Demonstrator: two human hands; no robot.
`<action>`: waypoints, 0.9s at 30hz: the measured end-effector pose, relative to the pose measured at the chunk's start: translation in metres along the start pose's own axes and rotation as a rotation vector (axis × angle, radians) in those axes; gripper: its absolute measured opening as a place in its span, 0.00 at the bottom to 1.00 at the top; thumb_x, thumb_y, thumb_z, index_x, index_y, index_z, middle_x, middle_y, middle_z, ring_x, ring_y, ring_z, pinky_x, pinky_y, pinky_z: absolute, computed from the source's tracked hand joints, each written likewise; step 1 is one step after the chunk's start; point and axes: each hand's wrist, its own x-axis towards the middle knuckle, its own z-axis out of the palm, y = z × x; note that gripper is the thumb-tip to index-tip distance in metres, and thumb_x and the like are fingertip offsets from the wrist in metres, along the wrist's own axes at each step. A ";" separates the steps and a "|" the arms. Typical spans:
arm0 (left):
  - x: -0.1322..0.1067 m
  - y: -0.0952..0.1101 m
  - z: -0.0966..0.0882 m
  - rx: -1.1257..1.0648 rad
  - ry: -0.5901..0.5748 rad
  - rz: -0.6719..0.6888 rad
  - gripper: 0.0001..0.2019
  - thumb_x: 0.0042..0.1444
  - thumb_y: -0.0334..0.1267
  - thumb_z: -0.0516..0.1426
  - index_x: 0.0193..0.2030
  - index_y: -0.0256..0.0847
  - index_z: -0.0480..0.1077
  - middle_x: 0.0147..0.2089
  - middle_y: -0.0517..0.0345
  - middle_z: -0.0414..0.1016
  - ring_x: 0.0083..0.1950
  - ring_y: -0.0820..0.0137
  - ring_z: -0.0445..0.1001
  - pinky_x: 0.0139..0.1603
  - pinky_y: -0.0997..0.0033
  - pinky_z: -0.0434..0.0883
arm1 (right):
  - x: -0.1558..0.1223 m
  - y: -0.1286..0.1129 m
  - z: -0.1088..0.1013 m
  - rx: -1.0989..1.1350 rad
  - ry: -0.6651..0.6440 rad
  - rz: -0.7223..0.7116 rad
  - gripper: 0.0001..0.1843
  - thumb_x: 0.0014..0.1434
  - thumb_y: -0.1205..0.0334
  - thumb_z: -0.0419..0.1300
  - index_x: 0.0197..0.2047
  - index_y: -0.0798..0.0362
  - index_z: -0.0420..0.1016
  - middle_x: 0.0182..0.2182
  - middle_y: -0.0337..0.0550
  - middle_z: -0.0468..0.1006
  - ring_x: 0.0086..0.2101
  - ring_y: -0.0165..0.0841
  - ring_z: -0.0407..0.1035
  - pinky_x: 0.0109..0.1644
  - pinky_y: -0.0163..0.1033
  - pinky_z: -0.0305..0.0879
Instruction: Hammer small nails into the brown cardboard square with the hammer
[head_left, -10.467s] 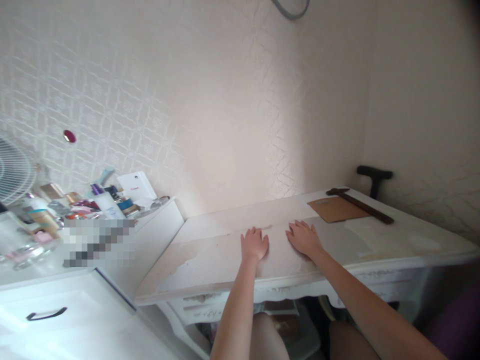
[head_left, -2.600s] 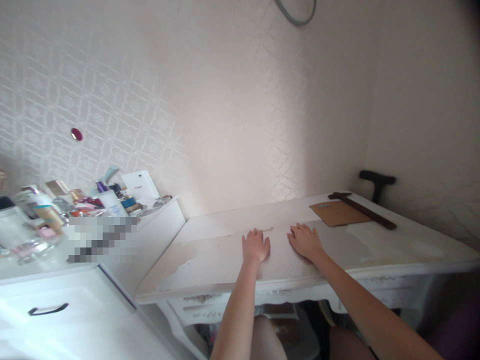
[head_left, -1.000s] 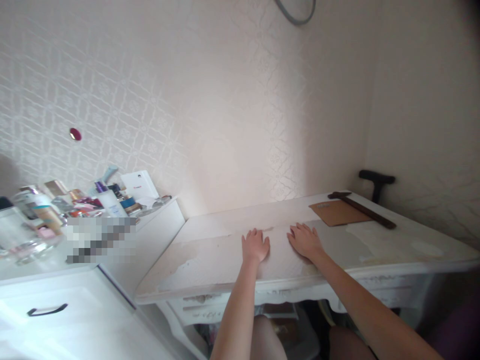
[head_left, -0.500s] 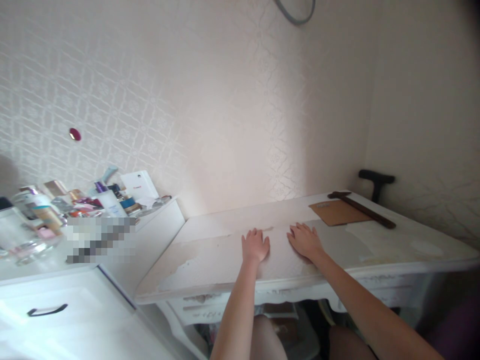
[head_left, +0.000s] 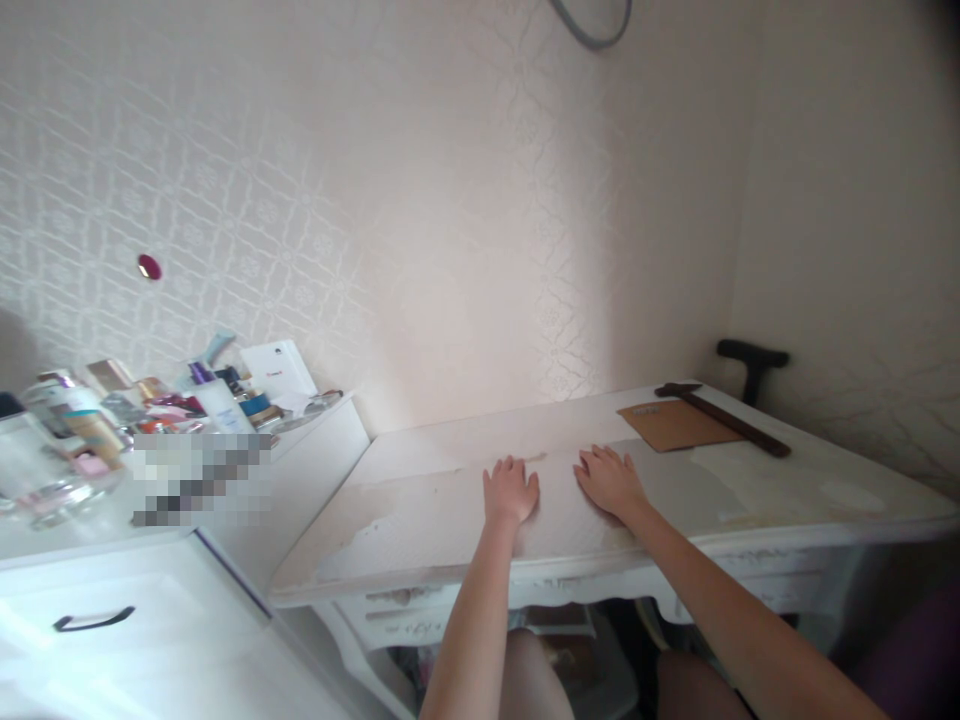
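My left hand (head_left: 511, 491) lies palm down on the white desk (head_left: 442, 520), its fingers stretched toward the wall. A short way to its right, my right hand (head_left: 609, 482) rests flat on the same top, fingers spread and pointing up and left. Neither hand holds anything. Beyond my right hand lies a brown notebook or card (head_left: 679, 427) with small markings at its upper left. Across its right edge sits a hammer (head_left: 739, 422), dark brown, head at the far end and handle running toward the desk's right side.
To the left, a white cabinet (head_left: 300, 455) carries several bottles, a pale bottle (head_left: 223, 405) among them, and a white box (head_left: 279, 370). Part of its top is pixelated. Behind the desk's right corner rises a black T-shaped handle (head_left: 752, 362). A grey cable loop (head_left: 596, 42) hangs above.
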 end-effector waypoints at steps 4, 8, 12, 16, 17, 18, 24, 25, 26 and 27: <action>0.001 -0.001 0.001 0.005 -0.008 0.002 0.22 0.64 0.46 0.43 0.61 0.41 0.62 0.66 0.48 0.59 0.67 0.58 0.55 0.65 0.49 0.51 | 0.000 0.000 0.000 -0.002 0.005 -0.001 0.24 0.65 0.56 0.43 0.56 0.57 0.68 0.61 0.56 0.61 0.61 0.47 0.51 0.61 0.57 0.44; 0.001 -0.001 0.001 0.002 -0.010 -0.003 0.22 0.64 0.46 0.43 0.61 0.41 0.62 0.66 0.48 0.58 0.67 0.58 0.54 0.66 0.49 0.51 | -0.001 0.000 0.000 -0.001 0.009 -0.004 0.24 0.65 0.56 0.42 0.56 0.58 0.68 0.61 0.56 0.62 0.61 0.48 0.52 0.61 0.58 0.45; 0.001 -0.001 0.001 -0.006 -0.007 -0.004 0.22 0.64 0.46 0.44 0.61 0.41 0.62 0.66 0.48 0.58 0.67 0.58 0.54 0.66 0.49 0.50 | 0.000 0.000 0.000 -0.002 0.008 0.002 0.24 0.65 0.56 0.43 0.57 0.58 0.67 0.61 0.56 0.61 0.61 0.48 0.52 0.61 0.57 0.45; 0.001 -0.001 0.002 -0.009 0.001 0.000 0.23 0.64 0.46 0.43 0.60 0.40 0.63 0.66 0.48 0.59 0.67 0.58 0.55 0.66 0.48 0.51 | 0.000 0.000 0.001 -0.002 0.006 0.002 0.24 0.65 0.56 0.43 0.57 0.57 0.67 0.62 0.56 0.61 0.61 0.47 0.51 0.61 0.57 0.45; 0.001 -0.001 0.002 -0.009 0.003 0.002 0.23 0.64 0.46 0.43 0.60 0.40 0.63 0.66 0.48 0.59 0.67 0.58 0.55 0.65 0.48 0.51 | 0.000 0.000 0.001 -0.001 0.006 0.002 0.24 0.65 0.56 0.43 0.57 0.57 0.67 0.62 0.56 0.61 0.61 0.47 0.51 0.61 0.57 0.44; 0.001 -0.001 0.002 -0.008 0.005 0.003 0.22 0.64 0.46 0.43 0.60 0.40 0.63 0.66 0.48 0.59 0.67 0.58 0.55 0.65 0.48 0.51 | 0.000 0.000 0.001 -0.001 0.005 0.003 0.24 0.65 0.56 0.43 0.57 0.57 0.67 0.62 0.56 0.61 0.61 0.47 0.51 0.61 0.57 0.44; 0.001 -0.001 0.001 -0.005 0.004 0.000 0.23 0.64 0.46 0.43 0.60 0.40 0.63 0.66 0.48 0.59 0.67 0.58 0.55 0.65 0.48 0.52 | 0.001 0.001 0.002 0.001 0.003 0.000 0.23 0.65 0.56 0.43 0.56 0.57 0.68 0.61 0.56 0.61 0.61 0.47 0.51 0.61 0.57 0.44; 0.001 -0.001 0.001 -0.006 0.003 -0.001 0.23 0.64 0.46 0.43 0.60 0.40 0.63 0.66 0.48 0.59 0.67 0.58 0.55 0.65 0.48 0.51 | 0.001 0.001 0.002 0.001 0.003 0.000 0.24 0.65 0.56 0.43 0.57 0.57 0.68 0.62 0.57 0.61 0.61 0.47 0.51 0.61 0.57 0.44; 0.001 -0.001 0.001 -0.006 0.001 -0.002 0.23 0.64 0.46 0.43 0.61 0.40 0.62 0.66 0.48 0.59 0.67 0.58 0.55 0.65 0.48 0.51 | 0.001 0.001 0.002 0.002 0.003 0.000 0.24 0.65 0.56 0.43 0.57 0.57 0.67 0.62 0.57 0.61 0.61 0.47 0.51 0.61 0.57 0.44; 0.001 -0.001 0.001 -0.007 0.000 -0.003 0.23 0.64 0.46 0.43 0.61 0.41 0.62 0.66 0.48 0.59 0.67 0.58 0.55 0.65 0.48 0.51 | 0.001 0.001 0.002 0.003 0.003 0.000 0.24 0.65 0.56 0.43 0.57 0.57 0.67 0.61 0.57 0.61 0.61 0.47 0.51 0.61 0.57 0.44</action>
